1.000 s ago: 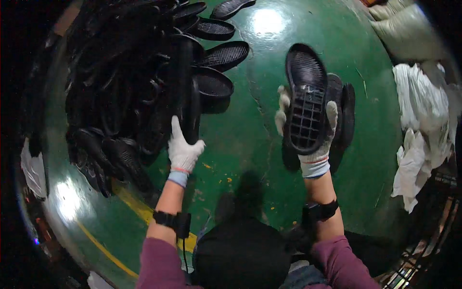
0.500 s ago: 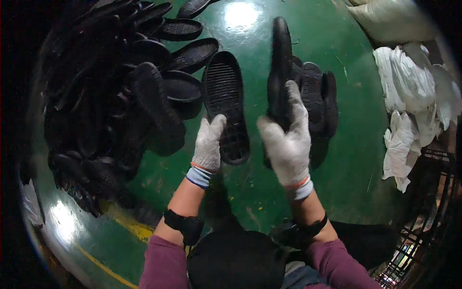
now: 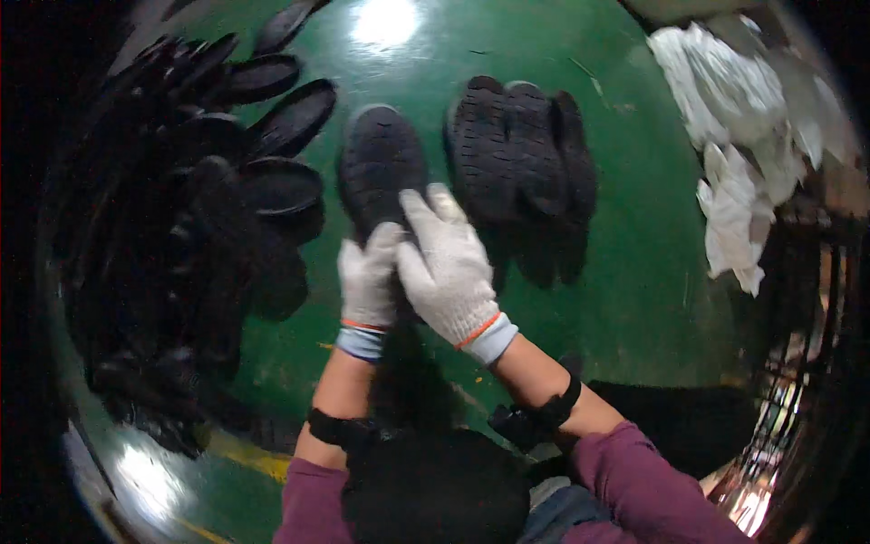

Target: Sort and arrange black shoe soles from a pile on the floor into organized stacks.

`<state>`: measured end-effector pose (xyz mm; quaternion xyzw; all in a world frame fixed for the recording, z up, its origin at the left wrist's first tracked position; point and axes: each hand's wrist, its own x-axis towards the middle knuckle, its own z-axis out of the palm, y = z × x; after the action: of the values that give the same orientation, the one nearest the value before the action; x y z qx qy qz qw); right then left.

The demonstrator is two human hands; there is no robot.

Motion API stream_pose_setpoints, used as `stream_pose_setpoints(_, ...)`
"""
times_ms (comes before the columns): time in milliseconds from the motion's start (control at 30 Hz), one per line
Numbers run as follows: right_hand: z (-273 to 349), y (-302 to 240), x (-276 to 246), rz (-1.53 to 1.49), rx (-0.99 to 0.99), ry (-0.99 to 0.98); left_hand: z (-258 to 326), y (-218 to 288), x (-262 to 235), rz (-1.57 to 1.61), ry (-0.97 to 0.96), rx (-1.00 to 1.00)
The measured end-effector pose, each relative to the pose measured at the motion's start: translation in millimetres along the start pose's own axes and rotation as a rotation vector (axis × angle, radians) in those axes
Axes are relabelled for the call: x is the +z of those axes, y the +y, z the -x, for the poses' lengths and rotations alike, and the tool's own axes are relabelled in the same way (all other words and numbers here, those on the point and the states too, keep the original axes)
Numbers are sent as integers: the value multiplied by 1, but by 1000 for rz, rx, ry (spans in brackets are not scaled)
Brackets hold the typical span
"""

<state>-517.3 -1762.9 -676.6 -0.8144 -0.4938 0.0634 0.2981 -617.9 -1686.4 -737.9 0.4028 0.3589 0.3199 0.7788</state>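
Note:
A black rubber shoe sole (image 3: pixel 382 163) points away from me, its patterned tread facing up. My left hand (image 3: pixel 368 276), in a white knit glove, is closed around its near end, with the thumb on top. My right hand (image 3: pixel 446 263), gloved likewise, lies against the near right edge of that sole. Its fingers are stretched out and a little blurred. The near end of the sole is hidden by both hands. Just to the right, several black soles (image 3: pixel 526 150) stand close together in a row on the green floor, treads showing.
A large heap of black soles (image 3: pixel 181 245) spreads over the left side. White plastic bags (image 3: pixel 725 91) lie at the right, near a dark wire rack (image 3: pixel 788 381). The green floor (image 3: pixel 625 299) carries a yellow line (image 3: pixel 249 453) at the lower left.
The sole in my right hand has been let go at the row on the right. That hand has moved left to the other sole, which has turned from hollow side up to tread up.

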Motion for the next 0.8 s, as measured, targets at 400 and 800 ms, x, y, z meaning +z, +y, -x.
stream_pose_setpoints(400,-18,65,-48,-1463,417,-8,-47,30,18,-129,-165,494)
stream_pose_setpoints(800,-50,243,-162,-919,542,462,-87,12,113,-375,-176,5)
